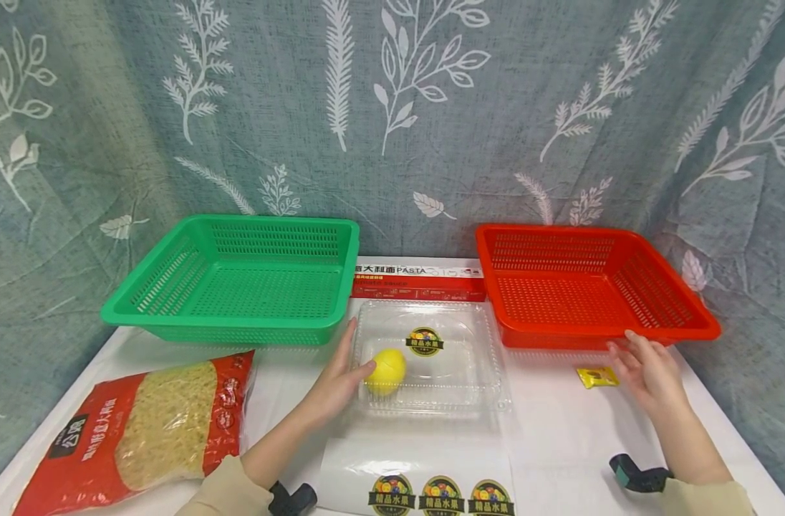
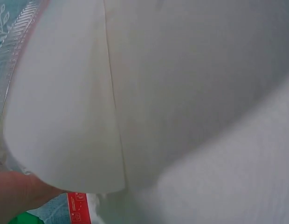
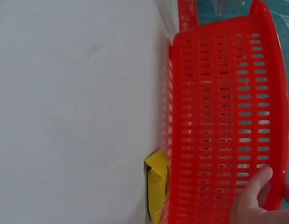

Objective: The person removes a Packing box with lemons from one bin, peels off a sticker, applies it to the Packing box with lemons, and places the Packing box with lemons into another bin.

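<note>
My left hand [image 1: 334, 380] lies along the left side of a clear plastic clamshell box [image 1: 463, 365], fingers straight and thumb toward the yellow lemon-like fruit [image 1: 387, 372]. Whether that fruit lies inside the box or on it, I cannot tell. A round fruit sticker [image 1: 425, 342] is on the box. In the left wrist view only the thumb [image 2: 23, 190] shows, low by the box's edge. My right hand [image 1: 653, 373] is at the front rim of the red basket [image 3: 270, 107], thumb and fingers apart; contact is unclear. Beside it lies a small yellow snack packet [image 1: 597, 377].
A green basket [image 1: 238, 333] stands at the back left, with a red pasta box [image 1: 418, 287] between the baskets. A large bag of pasta [image 1: 163, 423] lies at the front left. The white sticker sheet [image 1: 347, 466] lies in front of the clear box.
</note>
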A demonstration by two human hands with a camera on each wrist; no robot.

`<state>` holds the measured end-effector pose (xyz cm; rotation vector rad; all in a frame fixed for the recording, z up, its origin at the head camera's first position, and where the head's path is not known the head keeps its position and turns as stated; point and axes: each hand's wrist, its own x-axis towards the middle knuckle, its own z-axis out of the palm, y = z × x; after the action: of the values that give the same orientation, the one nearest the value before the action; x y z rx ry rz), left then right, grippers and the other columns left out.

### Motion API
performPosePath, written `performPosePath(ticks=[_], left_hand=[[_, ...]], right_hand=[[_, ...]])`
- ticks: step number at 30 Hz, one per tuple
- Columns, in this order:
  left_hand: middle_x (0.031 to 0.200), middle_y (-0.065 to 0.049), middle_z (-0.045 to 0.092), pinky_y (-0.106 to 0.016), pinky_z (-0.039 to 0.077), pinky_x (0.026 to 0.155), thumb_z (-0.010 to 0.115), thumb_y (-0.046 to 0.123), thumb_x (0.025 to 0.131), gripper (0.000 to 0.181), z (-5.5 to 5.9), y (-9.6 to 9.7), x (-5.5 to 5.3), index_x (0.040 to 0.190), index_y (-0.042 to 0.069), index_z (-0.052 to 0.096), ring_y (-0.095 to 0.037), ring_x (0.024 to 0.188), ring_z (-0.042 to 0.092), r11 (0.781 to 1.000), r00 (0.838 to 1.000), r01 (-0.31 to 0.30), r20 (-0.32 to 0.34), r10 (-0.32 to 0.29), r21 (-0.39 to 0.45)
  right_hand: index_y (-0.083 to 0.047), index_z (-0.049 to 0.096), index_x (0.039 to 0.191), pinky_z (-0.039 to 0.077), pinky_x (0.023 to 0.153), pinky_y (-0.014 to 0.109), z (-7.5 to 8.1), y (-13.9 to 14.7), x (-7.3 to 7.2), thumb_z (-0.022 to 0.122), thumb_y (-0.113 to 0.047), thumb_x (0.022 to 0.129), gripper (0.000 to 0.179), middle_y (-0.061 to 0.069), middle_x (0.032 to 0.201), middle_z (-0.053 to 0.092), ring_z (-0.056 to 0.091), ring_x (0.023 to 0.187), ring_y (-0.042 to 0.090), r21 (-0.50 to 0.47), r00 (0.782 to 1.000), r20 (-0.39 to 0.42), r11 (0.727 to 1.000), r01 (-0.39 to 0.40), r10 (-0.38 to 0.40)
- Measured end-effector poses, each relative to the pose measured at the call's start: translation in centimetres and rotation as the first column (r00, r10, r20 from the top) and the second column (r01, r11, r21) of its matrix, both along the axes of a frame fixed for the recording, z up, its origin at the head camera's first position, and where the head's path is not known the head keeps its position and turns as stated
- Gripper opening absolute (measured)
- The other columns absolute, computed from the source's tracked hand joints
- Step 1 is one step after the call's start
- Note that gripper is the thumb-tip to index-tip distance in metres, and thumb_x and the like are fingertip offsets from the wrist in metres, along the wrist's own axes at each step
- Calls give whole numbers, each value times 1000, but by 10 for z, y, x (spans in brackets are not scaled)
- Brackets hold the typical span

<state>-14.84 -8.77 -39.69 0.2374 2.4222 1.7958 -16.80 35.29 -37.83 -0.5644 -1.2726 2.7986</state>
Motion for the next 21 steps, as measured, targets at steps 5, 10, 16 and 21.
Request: performPosePath(ticks=[5,10,16,21], left_hand=[[152,-11,-2,-55,2,107,47,11,92,71,2,-1,2,148,14,3,-32,137,-3,1000,1000,-17,14,16,17],[152,-10,2,-57,4,106,49,11,91,69,8,-3,7,148,16,9,-34,137,0,999,999,-31,35,29,44],[152,-10,2,-60,4,104,48,13,92,69,20,-5,15,148,17,9,-34,137,-1,999,999,-26,25,25,47],[152,-10,4,-59,6,105,49,11,92,68,28,-6,20,148,14,10,-34,137,0,999,1000,-19,0,19,44]], right_hand=[[-24,32,119,51,79,30,-19,16,-13,63,-12,86,47,-3,111,45,62,87,14,82,999,0,996,34,-34],[-30,27,127,48,85,34,-42,36,-30,63,-16,86,56,-6,120,41,60,98,14,123,999,-1,992,32,-32],[-30,24,126,46,87,35,-59,49,-40,65,-13,85,60,-5,122,35,59,100,15,67,999,-40,997,37,-34],[-30,24,127,47,87,34,-63,51,-42,65,-12,85,61,-5,125,33,59,100,15,48,997,-63,998,47,-44]])
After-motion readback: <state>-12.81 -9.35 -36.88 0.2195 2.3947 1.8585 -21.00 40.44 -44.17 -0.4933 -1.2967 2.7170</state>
